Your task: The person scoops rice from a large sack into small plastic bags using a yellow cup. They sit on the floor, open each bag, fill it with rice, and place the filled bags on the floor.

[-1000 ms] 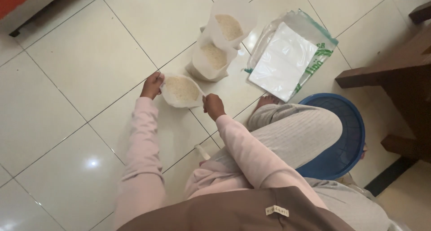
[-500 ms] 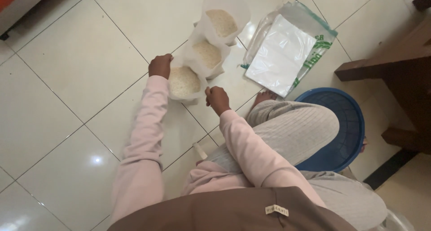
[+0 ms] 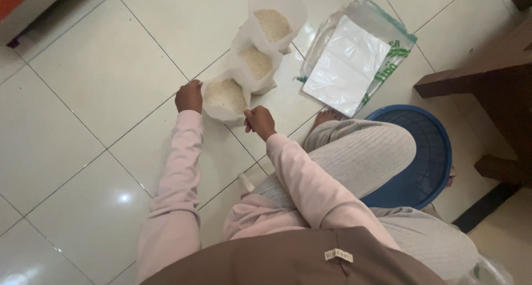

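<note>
Three open clear plastic bags of white rice stand in a row on the tiled floor. My left hand (image 3: pixel 189 97) grips the left rim of the nearest bag of rice (image 3: pixel 224 98), and my right hand (image 3: pixel 259 121) pinches its right rim. This bag touches the middle bag of rice (image 3: pixel 255 63). The far bag of rice (image 3: pixel 274 22) stands behind that one. Both my arms wear pink sleeves.
A flat stack of empty plastic bags (image 3: pixel 354 60) lies on the floor to the right of the rice. A blue plastic basket (image 3: pixel 429 146) sits beside my bent knee. Dark wooden furniture (image 3: pixel 487 80) stands at the right edge. A bare foot (image 3: pixel 327 117) shows.
The nearest bag of rice was slid forward from a spot apart from the others until it stands against the middle bag. Both hands have stayed on its rim.
</note>
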